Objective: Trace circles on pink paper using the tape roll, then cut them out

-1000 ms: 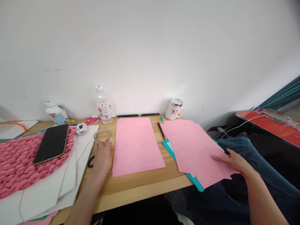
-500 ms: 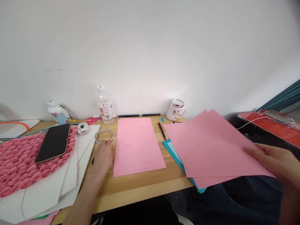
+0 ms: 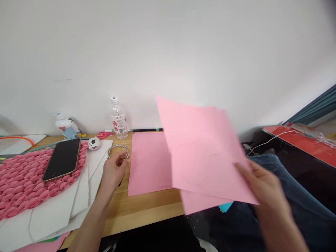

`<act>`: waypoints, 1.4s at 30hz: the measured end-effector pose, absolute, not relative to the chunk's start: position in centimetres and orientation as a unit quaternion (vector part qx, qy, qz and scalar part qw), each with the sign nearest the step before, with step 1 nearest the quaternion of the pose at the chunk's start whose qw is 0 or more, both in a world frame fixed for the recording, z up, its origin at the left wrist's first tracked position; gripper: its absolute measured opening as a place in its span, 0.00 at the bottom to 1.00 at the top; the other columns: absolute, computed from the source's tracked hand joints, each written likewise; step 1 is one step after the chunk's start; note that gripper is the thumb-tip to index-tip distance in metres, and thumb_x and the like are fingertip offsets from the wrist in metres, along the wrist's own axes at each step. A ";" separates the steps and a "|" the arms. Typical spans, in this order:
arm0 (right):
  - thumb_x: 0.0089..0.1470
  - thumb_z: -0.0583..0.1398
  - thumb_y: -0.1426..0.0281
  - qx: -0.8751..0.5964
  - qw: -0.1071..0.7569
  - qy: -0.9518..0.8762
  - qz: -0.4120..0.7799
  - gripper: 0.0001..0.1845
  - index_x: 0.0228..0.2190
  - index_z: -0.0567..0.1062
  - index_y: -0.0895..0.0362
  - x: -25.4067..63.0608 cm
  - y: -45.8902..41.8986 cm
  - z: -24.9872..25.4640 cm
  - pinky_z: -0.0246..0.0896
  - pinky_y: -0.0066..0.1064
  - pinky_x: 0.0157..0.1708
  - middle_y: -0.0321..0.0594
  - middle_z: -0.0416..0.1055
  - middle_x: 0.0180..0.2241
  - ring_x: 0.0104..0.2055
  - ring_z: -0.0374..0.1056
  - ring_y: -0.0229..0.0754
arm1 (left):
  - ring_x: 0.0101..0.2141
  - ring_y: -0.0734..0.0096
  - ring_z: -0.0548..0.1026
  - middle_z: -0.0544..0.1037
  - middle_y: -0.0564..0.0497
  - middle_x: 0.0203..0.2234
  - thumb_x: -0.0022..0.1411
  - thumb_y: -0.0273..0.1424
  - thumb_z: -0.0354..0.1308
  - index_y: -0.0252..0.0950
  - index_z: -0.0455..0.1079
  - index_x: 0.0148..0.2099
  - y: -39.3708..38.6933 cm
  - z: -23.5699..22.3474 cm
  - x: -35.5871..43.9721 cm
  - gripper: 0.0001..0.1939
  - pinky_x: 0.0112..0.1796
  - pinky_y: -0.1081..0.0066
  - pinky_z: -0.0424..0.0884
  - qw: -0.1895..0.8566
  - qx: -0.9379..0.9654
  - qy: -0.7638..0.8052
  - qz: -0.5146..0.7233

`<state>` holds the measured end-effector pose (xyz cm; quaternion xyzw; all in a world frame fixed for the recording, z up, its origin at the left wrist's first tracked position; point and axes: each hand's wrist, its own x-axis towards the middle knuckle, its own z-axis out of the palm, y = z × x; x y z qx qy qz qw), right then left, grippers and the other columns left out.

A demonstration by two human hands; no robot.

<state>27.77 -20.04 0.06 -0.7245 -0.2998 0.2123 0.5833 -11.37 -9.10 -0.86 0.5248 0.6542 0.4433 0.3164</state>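
In my right hand (image 3: 265, 185) are a few sheets of pink paper (image 3: 204, 150), gripped at their lower right corner, thumb on top. Faint curved pencil lines show on the raised sheets, which are blurred by motion. Below and left of them, a stack of pink paper (image 3: 148, 164) lies on the wooden table, partly covered. My left hand (image 3: 115, 171) is by the near edge of a thin pale ring (image 3: 109, 151), fingers loosely curled and apart; whether they touch it is unclear. Something dark lies partly hidden under that hand.
Left are a black phone (image 3: 63, 159) on a pink rosette mat (image 3: 26, 182), white sheets (image 3: 52, 224) and a small white round gadget (image 3: 93, 143). Along the wall stand a water bottle (image 3: 119, 120) and a white bottle (image 3: 67, 126). A black pen (image 3: 147, 130) lies behind the stack.
My right hand has swung the pink sheets left and up, over the stack's right part, hiding the mug and the red-black pen. My left hand has lifted slightly, its fingers loosening by the ring.
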 end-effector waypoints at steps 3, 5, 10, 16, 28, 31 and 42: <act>0.42 0.64 0.53 -0.668 0.580 -0.318 0.341 0.32 0.47 0.75 0.59 20.7 -17.6 -2.8 0.71 0.43 0.29 0.48 0.78 0.35 0.33 0.75 0.55 | 0.32 0.68 0.77 0.80 0.45 0.37 0.48 0.29 0.56 0.29 0.71 0.48 -9.6 -0.5 -11.9 0.22 0.38 0.68 0.73 0.374 0.449 0.639 0.501; 0.45 0.62 0.54 -0.660 0.577 -0.337 0.343 0.30 0.46 0.75 0.59 17.7 -17.5 -4.2 0.71 0.43 0.36 0.46 0.77 0.39 0.40 0.74 0.55 | 0.30 0.70 0.76 0.80 0.45 0.36 0.47 0.29 0.57 0.29 0.72 0.47 -9.8 -0.6 -12.4 0.22 0.36 0.70 0.73 0.388 0.420 0.639 0.514; 0.51 0.57 0.56 -0.669 0.535 -0.412 0.310 0.27 0.48 0.73 0.60 14.9 -17.1 -6.2 0.68 0.42 0.44 0.48 0.74 0.47 0.48 0.70 0.54 | 0.24 0.73 0.74 0.81 0.45 0.33 0.46 0.26 0.56 0.29 0.73 0.45 -9.3 -1.6 -12.9 0.20 0.31 0.71 0.72 0.421 0.394 0.653 0.491; 0.57 0.50 0.60 -0.719 0.341 -0.589 0.137 0.26 0.52 0.69 0.59 15.1 -14.8 -7.2 0.68 0.42 0.37 0.51 0.73 0.46 0.40 0.72 0.52 | 0.27 0.72 0.76 0.81 0.46 0.30 0.48 0.20 0.54 0.30 0.73 0.41 -8.2 -2.5 -11.8 0.16 0.34 0.71 0.72 0.456 0.370 0.673 0.450; 0.62 0.46 0.57 -0.665 0.216 -0.704 -0.124 0.27 0.57 0.62 0.55 21.3 -16.9 -9.1 0.60 0.51 0.53 0.46 0.64 0.57 0.61 0.56 0.56 | 0.29 0.68 0.78 0.81 0.47 0.30 0.49 0.23 0.52 0.31 0.72 0.43 -7.9 -2.6 -11.9 0.17 0.30 0.72 0.73 0.406 0.440 0.682 0.420; 0.61 0.43 0.53 -0.673 0.216 -0.698 -0.114 0.31 0.56 0.64 0.57 23.2 -17.7 -11.8 0.54 0.55 0.56 0.48 0.60 0.60 0.63 0.51 0.58 | 0.31 0.67 0.78 0.81 0.47 0.30 0.48 0.26 0.53 0.31 0.71 0.43 -7.7 -2.1 -11.7 0.18 0.28 0.73 0.72 0.406 0.437 0.677 0.430; 0.59 0.51 0.57 -0.640 0.466 -0.589 0.161 0.21 0.45 0.73 0.56 15.9 -15.4 -6.4 0.65 0.43 0.49 0.49 0.70 0.50 0.53 0.66 0.52 | 0.24 0.69 0.75 0.74 0.52 0.23 0.46 0.36 0.63 0.32 0.70 0.31 -8.7 1.7 -5.6 0.13 0.30 0.67 0.75 0.536 0.472 0.509 0.480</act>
